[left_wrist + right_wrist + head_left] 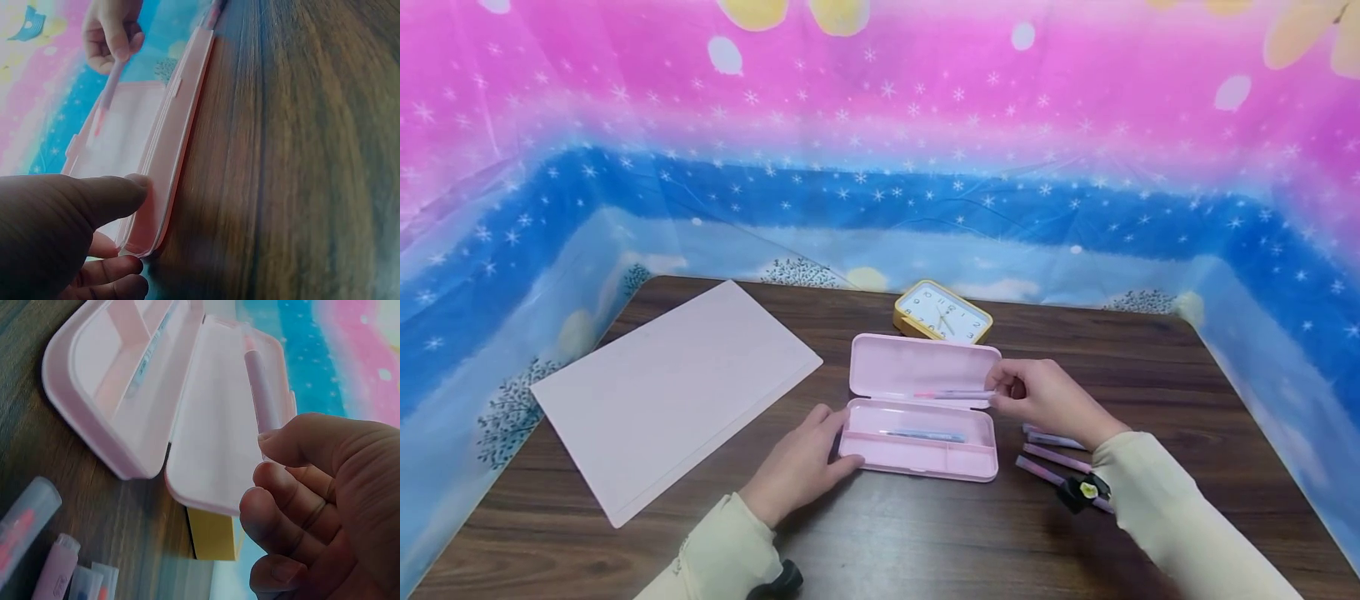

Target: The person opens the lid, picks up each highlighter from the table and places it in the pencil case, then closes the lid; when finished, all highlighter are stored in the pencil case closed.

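A pink pencil case lies open on the table, its lid tipped back. My left hand grips its left end, the thumb on the front wall and the fingers round the corner. Between thumb and fingertips, my right hand pinches a pale purple pen with a pink tip end, held above the case in front of the raised lid. A clear-and-blue pen lies in the long rear compartment. The front compartments, split by a divider, hold nothing.
Several capped pens lie right of the case, under my right forearm. A yellow alarm clock stands right behind the lid. At the left lies a large pale pink board. A patterned curtain surrounds the wooden table.
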{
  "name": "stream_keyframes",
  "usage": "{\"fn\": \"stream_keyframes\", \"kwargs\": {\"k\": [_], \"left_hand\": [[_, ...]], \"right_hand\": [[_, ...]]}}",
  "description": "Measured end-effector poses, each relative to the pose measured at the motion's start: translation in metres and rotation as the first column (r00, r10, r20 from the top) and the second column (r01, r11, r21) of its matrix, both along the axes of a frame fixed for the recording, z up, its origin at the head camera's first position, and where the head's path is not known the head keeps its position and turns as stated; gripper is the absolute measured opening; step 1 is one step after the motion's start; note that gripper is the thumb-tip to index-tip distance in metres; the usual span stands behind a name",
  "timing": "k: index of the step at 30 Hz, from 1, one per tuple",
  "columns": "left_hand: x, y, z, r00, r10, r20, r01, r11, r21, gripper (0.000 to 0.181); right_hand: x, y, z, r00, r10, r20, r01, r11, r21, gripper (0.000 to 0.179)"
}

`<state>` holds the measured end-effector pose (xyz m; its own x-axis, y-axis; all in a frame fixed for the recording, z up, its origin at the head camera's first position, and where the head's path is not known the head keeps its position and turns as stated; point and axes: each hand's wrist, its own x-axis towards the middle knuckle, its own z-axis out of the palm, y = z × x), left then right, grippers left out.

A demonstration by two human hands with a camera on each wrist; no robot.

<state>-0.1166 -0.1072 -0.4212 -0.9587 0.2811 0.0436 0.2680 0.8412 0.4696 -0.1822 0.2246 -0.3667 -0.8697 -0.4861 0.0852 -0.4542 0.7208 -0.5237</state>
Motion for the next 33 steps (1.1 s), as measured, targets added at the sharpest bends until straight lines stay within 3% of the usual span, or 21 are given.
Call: {"fn": "stream_keyframes", "kwargs": {"k": [24,33], "left_hand": [[0.002,0.002,-0.001,0.999,-0.013,-0.048,0.011,1.0,-0.027,0.062],[0.004,0.002,0.001,0.998,-0.011,-0.06,0.009,1.0,-0.022,0.06]], "right_hand": [[0.003,-0.021,-0.026,0.998,0.046,0.04,-0.046,0.999,0.013,0.011],[0.002,-0.024,-0.027,0.997,0.069,0.027,-0.07,0.997,0.027,0.008]]}}
